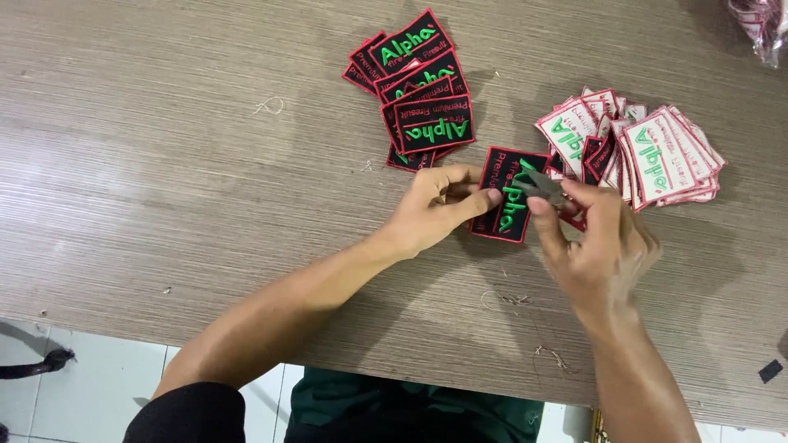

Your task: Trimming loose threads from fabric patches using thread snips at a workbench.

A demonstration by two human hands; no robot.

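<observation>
Fingers (480, 195) of left hand (431, 213) pinch the black rectangular embroidered patch with red border (507, 197), flat on grey wood-grain table (164, 164). Right hand (599, 246) closed on small grey metal snips (542, 187) over patch. Black patch pile (423, 98) behind; white-backed pile (648, 152) right.

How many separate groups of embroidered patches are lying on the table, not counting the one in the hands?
2. A black-faced pile lies at top centre; a pile lying white side up is at right, behind the right hand, which may hide some patches.
</observation>
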